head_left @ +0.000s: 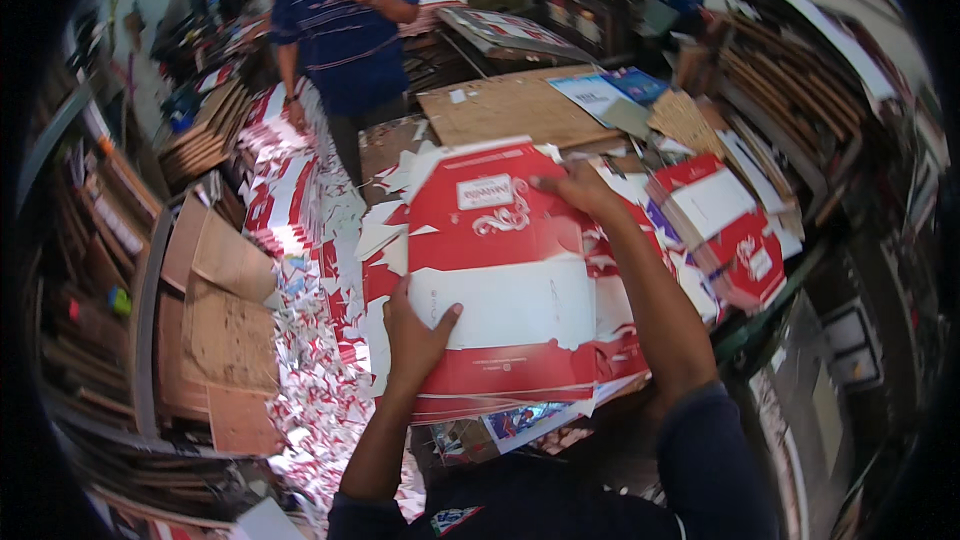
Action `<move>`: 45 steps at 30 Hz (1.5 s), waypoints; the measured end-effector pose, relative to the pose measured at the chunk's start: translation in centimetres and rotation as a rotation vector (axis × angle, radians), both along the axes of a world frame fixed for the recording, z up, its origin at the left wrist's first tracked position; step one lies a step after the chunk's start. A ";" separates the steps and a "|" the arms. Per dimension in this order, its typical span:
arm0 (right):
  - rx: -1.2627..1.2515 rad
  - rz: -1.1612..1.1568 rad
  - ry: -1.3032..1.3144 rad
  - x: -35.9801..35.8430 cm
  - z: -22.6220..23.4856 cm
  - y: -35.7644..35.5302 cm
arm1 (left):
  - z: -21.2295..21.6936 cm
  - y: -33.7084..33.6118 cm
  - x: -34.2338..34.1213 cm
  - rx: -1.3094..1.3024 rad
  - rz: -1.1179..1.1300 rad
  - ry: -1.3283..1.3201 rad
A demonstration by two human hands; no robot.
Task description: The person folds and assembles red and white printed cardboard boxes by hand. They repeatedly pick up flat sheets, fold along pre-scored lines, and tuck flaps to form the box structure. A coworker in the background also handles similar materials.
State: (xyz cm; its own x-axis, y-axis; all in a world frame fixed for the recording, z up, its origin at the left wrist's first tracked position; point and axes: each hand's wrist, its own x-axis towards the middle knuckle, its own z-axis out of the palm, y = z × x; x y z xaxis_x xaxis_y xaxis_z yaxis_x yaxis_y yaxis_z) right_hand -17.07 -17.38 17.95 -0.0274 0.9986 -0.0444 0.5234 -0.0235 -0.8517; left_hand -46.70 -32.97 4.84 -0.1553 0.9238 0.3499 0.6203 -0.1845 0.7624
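So I'm standing by this bench and the person has both hands on a stack of red-and-white card blanks [500, 305], right in front of their chest, over a layer of offcuts and other printed sheets. The left hand [415, 335] is at the lower left edge, thumb spread flat on the white band, the other fingers along the side. Can't see how far they tuck under. The right hand [580, 190] is gripping the upper right edge, fingers lying over the red face. My guess is that near-diagonal hold is about not letting the layers slide: the bottom edge shows several, slightly fanned, and one hand alone would probably let them skew.

Over to the right there's a second pile of blanks [720, 225], within easy reach and maybe parked there so it doesn't mix with the loose stuff. The plywood board [510, 105] lies flat beyond the stack, probably just out of the way.

Red and white paper scraps [320, 390] are all over the place on the left, below the wooden panels [225, 340] leaning upright, I'd say to save space. A co-worker in a blue shirt [345, 25] stands across from us.
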 end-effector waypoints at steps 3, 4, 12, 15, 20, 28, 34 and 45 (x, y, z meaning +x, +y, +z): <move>0.220 0.040 0.185 1.7 0.7 -0.6 | -0.4 0.8 -0.2 -0.074 -0.114 -0.530; 0.336 0.042 0.166 1.4 1.5 -1.4 | -0.5 1.0 -0.6 -0.069 -0.130 -0.593; 0.595 0.190 0.268 0.0 11.3 -8.3 | 5.6 -2.3 -2.8 -0.110 -0.146 -0.741; 0.751 0.279 0.331 -0.2 15.0 -10.3 | 9.4 -2.3 -2.7 0.103 -0.150 -0.689; 0.662 0.443 0.439 1.0 17.0 -11.4 | 10.0 1.4 -4.6 0.067 -0.244 -0.585; 0.584 0.170 0.154 3.8 12.6 -11.2 | 10.1 2.0 -2.5 0.070 -0.267 -0.631; 0.516 0.104 0.247 2.4 4.4 -9.5 | 7.7 1.6 -1.3 0.267 -0.263 -0.798; 0.488 0.050 0.251 4.7 4.1 -11.0 | 7.0 3.5 -0.3 0.144 -0.240 -0.666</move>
